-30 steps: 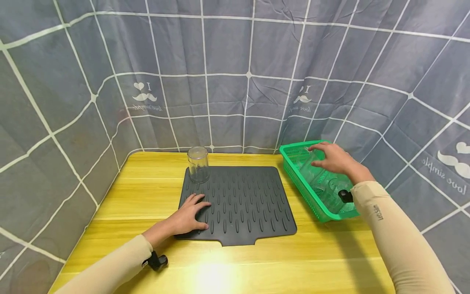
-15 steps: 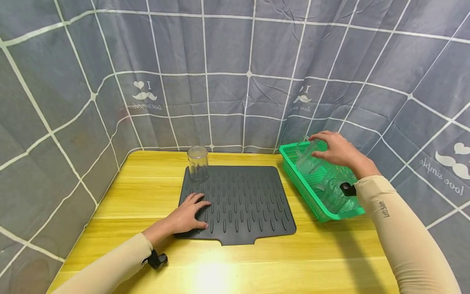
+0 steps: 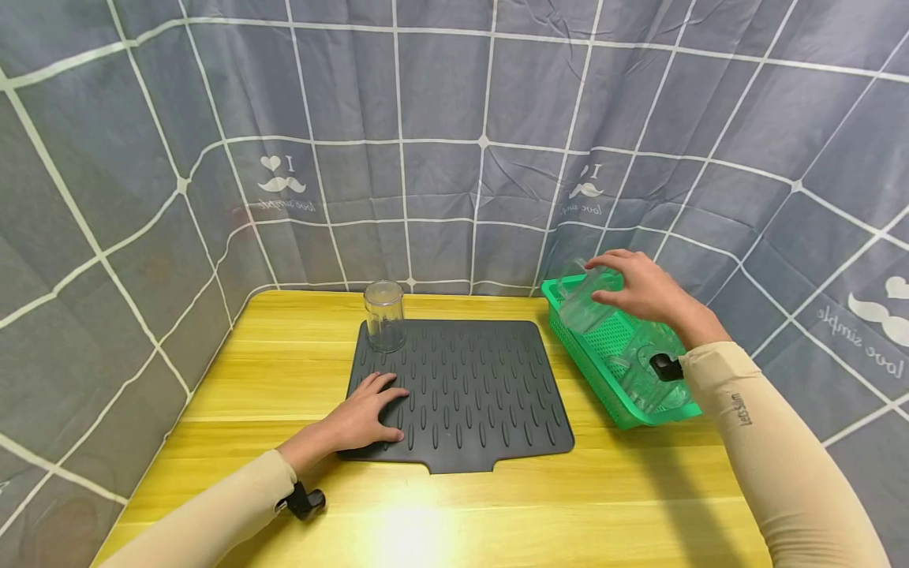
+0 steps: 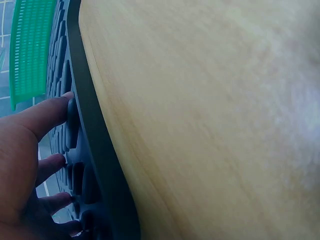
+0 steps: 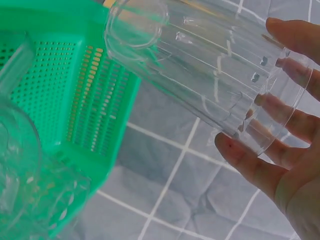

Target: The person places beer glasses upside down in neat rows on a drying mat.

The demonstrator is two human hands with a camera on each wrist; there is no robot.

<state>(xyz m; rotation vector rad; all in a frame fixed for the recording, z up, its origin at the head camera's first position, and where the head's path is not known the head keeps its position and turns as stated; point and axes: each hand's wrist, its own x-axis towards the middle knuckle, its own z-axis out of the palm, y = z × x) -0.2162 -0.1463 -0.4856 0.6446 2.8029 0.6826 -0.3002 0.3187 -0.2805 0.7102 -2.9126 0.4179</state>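
Note:
My right hand point(image 3: 642, 292) grips a clear mug point(image 3: 589, 304) near one end, fingers and thumb on opposite sides. The mug tilts above the far part of the green basket point(image 3: 592, 375); a loop like a handle shows faintly on its left. In the right wrist view, the mug's clear wall point(image 5: 210, 70) shows the fingertips point(image 5: 235, 150) at its near end. My left hand point(image 3: 362, 414) rests with spread fingers on the left edge of a black ridged mat point(image 3: 469, 394). Another clear glass vessel point(image 3: 384, 317) stands upright on the mat's far left corner.
More clear glassware point(image 3: 646, 375) lies in the near half of the basket, partly behind my right wrist. Mat and basket sit on a yellow wooden table point(image 3: 497, 513). A grey curtain point(image 3: 440, 181) with white lines encloses the back and sides.
My right hand has lifted the mug from inside the basket and brought it slightly left, tilted. My left hand and the standing glass vessel have stayed put.

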